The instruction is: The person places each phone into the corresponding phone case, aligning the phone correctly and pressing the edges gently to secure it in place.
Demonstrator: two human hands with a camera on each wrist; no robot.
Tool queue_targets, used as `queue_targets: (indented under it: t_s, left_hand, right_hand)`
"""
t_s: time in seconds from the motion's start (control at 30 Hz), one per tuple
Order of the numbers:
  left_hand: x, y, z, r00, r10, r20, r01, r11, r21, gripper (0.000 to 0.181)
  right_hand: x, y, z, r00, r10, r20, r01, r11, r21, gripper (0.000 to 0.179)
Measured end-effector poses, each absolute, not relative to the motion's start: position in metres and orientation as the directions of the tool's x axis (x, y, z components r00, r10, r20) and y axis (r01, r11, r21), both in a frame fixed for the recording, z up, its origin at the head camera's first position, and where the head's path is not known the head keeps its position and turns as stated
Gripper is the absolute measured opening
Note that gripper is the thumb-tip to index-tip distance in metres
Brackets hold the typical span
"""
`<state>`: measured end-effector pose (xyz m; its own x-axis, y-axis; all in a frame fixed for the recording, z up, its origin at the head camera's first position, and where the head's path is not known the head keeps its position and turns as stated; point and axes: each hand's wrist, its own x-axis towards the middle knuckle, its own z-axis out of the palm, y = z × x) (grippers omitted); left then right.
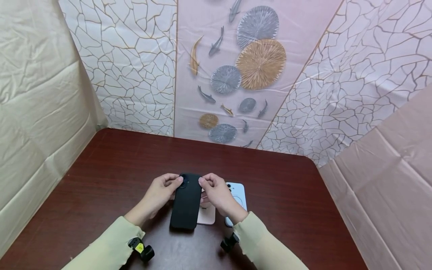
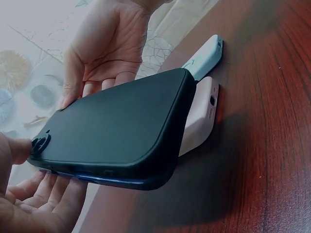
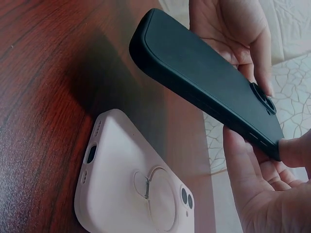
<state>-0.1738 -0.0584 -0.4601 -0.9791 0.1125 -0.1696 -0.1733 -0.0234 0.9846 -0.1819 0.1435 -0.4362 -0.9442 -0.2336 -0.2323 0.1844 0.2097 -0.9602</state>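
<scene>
Both hands hold a phone in a black case (image 1: 186, 202) above the table, its back and round camera ring turned up. My left hand (image 1: 160, 193) pinches the upper left corner beside the camera, thumb on top and fingers beneath. At the upper right corner my right hand (image 1: 218, 194) pinches the same way. A glossy dark-blue edge shows under the black case (image 2: 121, 126) in the left wrist view. Below it lies a pink phone case (image 3: 126, 170) with a ring on its back, partly covered in the head view.
A light-blue phone case (image 1: 239, 193) lies on the dark red wooden table (image 1: 280, 210), partly behind the right wrist. Patterned cloth (image 1: 135, 67) hangs at the back, and plain pale cloth (image 1: 37, 112) hangs along the left side.
</scene>
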Motion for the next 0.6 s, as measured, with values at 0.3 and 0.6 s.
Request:
queue_targets:
  t_s: [0.3, 0.6]
  left_hand:
    - [-0.1724, -0.0560, -0.4588, -0.985, 0.067, -0.158, -0.156, 0.037, 0.987, 0.029]
    - [-0.1736, -0.0553, -0.4651, -0.987, 0.051, -0.155, -0.153, 0.041, 0.987, 0.025]
  right_hand:
    - [-0.1807, 0.1418, -0.4367, -0.942, -0.240, -0.234, 0.185, 0.209, -0.960, 0.024]
    - [-0.1810, 0.1399, -0.4410, -0.948, -0.217, -0.235, 0.185, 0.227, -0.956, 0.024]
